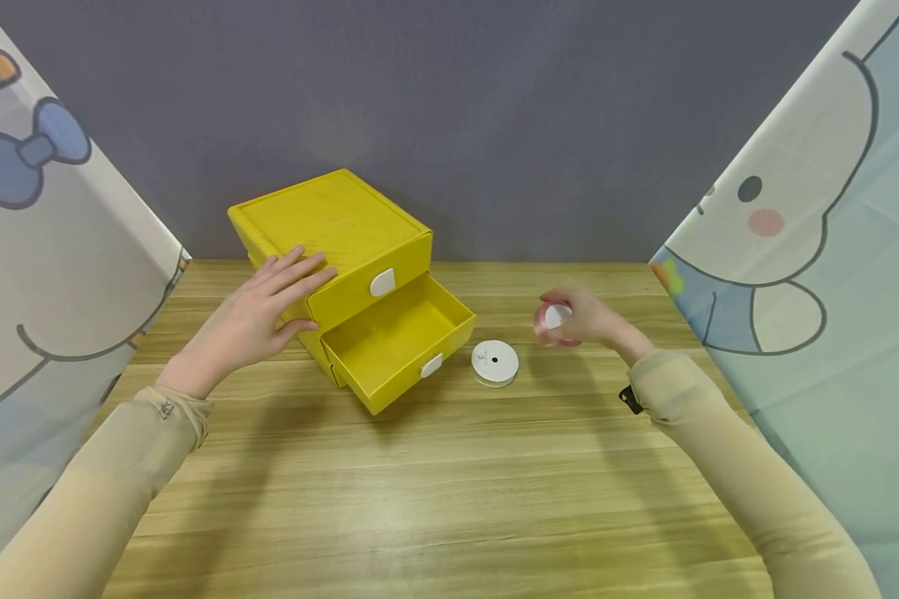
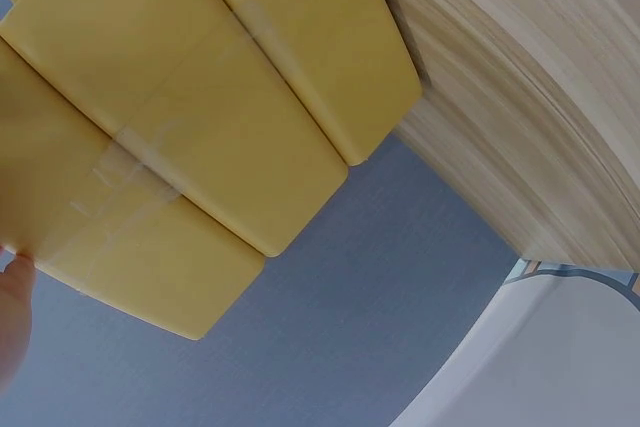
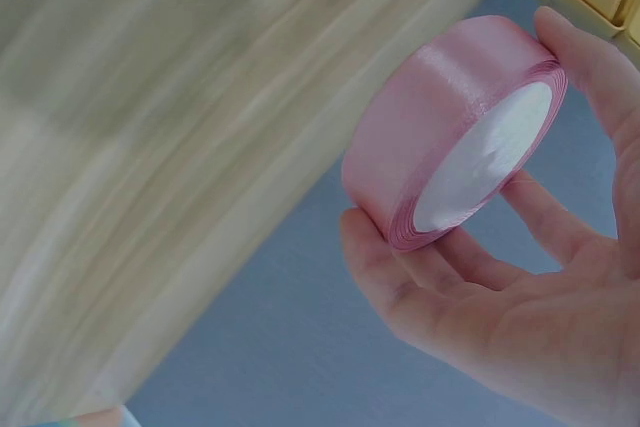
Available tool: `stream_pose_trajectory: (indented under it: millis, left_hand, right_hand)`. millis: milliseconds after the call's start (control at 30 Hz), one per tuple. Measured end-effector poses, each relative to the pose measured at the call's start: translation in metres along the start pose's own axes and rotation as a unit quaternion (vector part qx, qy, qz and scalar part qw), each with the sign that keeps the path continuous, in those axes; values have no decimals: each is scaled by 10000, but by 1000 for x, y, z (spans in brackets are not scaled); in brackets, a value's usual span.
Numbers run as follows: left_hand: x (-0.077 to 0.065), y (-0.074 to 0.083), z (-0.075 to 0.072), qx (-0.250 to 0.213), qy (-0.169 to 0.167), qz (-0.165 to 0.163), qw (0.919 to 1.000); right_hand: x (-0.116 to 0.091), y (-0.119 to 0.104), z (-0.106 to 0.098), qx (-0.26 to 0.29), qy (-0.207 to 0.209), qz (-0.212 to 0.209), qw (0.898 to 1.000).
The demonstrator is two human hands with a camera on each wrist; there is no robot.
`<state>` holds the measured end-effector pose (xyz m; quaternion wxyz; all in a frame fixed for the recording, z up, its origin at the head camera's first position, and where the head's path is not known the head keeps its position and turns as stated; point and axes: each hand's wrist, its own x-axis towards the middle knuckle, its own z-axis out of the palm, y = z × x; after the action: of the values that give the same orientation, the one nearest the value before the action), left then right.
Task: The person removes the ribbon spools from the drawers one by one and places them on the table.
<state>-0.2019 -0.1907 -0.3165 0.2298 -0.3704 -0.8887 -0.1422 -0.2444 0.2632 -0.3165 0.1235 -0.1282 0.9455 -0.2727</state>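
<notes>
My left hand (image 1: 250, 320) rests on the left top edge of a yellow drawer unit (image 1: 337, 220), its fingers extended over the top. In the left wrist view, the stacked yellow side panels (image 2: 180, 97) show close up, with a finger at one edge. The unit's lower drawer (image 1: 400, 337) is pulled out, while the upper one stays in. Raised over the table to the right, my right hand (image 1: 584, 316) grips a spool of pink ribbon (image 3: 450, 127) between thumb and fingers. Between drawer and right hand lies a flat white spool (image 1: 494, 362) on the table.
A wooden table (image 1: 389, 491) carries everything. Behind it stands a grey wall panel (image 1: 494, 133). Cartoon-printed cloths (image 1: 779, 216) hang on both sides. A small black object (image 1: 631, 399) shows beside the right sleeve.
</notes>
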Motion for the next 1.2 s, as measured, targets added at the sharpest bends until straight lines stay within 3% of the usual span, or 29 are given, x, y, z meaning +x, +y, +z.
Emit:
stream_pose_trajectory:
  millis: [433,1200]
  left_hand:
    - [0,1,-1,12,-35,-25,10000]
    - [-2,2,-5,-30,-122,-95,9999]
  right_hand:
    - [0,27,20,618,-242,351,9972]
    - [4,46,52,412,-350,639,9965]
